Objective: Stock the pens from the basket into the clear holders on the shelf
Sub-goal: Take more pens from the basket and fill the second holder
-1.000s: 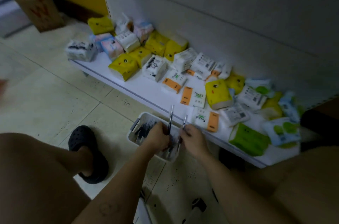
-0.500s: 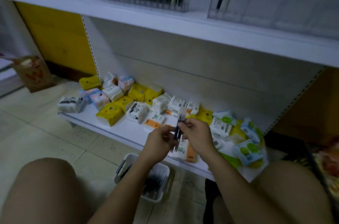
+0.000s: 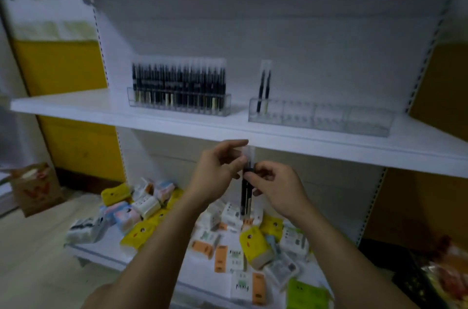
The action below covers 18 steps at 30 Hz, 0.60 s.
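pens (image 3: 246,194) partly hidden by fingers (image 3: 254,177), print on tissue packs (image 3: 255,243) blurred

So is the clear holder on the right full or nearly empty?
Nearly empty: the right holder has two pens standing at its left end; its other compartments look bare.

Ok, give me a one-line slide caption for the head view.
Left hand and right hand grip black pens below the shelf; left holder full, right holder holds two.

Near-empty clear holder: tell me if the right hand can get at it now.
Probably yes. The right hand, pinching pens just below the shelf edge, has nothing between it and the holder, whose slots beside two standing pens look free.
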Motion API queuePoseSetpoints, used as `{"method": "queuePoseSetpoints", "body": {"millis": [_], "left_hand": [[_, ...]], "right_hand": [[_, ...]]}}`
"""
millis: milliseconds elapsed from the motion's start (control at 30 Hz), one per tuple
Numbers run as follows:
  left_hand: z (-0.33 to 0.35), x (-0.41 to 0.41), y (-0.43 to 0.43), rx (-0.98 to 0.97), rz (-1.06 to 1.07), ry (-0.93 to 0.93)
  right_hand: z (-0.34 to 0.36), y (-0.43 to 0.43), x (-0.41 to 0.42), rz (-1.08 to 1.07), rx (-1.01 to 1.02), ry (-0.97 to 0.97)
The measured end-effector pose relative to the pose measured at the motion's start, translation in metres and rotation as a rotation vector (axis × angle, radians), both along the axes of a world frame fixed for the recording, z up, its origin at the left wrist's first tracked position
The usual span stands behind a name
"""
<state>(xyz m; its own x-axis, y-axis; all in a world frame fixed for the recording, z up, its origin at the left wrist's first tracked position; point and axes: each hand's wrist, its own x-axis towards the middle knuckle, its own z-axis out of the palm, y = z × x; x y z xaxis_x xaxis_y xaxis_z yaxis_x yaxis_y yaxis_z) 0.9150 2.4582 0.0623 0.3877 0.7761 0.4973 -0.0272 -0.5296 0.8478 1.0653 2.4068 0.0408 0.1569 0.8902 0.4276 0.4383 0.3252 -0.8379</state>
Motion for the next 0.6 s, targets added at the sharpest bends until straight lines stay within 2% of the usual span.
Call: {"method": "queuePoseSetpoints", "body": {"millis": [133,300,467,600], "left_hand": [[0.053,0.014,-0.001,0.138,-0.005,-0.034],[0.109,0.034,0.003,0.224,-0.010,-0.010],[0.151,0.050,0.020,0.323,0.030,-0.029],[0.174,0.056,0.045,0.319,0.112,-0.107]], "right_hand": [[0.055,-0.010,0.015,-0.077,0.124,0.025],[0.122,-0.013,0.034,-0.174,0.283,-0.101],[0.165,0.011,0.054,-0.207,0.359,-0.125],[0.185,0.039,0.070,-0.251,0.413,-0.100]]}}
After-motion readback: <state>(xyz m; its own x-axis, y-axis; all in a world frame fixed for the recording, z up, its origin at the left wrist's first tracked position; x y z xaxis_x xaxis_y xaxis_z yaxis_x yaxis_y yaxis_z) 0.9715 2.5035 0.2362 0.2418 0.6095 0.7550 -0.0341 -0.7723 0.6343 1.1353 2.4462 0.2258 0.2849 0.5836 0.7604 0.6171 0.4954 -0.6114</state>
